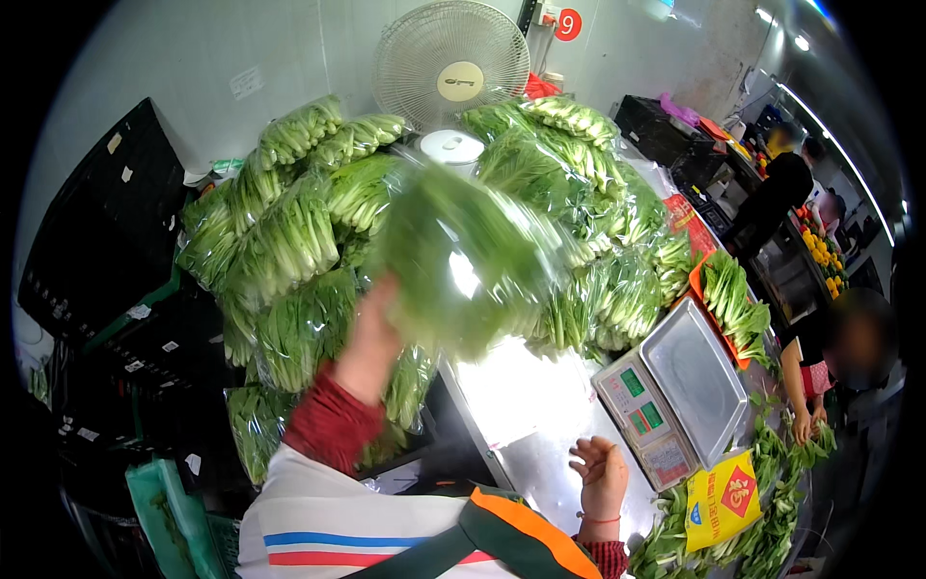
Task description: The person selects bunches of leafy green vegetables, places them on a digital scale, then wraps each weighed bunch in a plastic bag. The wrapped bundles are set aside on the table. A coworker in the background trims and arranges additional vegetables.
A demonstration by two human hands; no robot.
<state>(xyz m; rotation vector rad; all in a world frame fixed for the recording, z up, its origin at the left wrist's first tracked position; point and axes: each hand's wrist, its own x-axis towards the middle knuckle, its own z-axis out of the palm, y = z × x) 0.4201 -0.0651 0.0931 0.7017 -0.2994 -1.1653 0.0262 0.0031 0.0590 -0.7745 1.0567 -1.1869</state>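
Observation:
My left hand [375, 336] grips the near left end of a clear plastic bag of leafy greens [463, 253], blurred and held above the metal table; its fingertips are partly hidden by the bag. More bagged greens [289, 242] are piled to the left and behind it, and others [629, 289] to the right. My right hand [602, 470] hovers over the table [535, 427] with its fingers loosely curled and apart, holding nothing. Beside it stands a digital scale [644, 412] with a bare steel pan [694, 376].
A fan [452, 65] and a white lidded container [452, 148] stand at the back. Black crates [101, 239] are stacked left. An orange tray [723, 333] of greens, loose greens [774, 499] and a yellow bag [723, 499] lie right. A co-worker [810, 383] handles greens at the far right.

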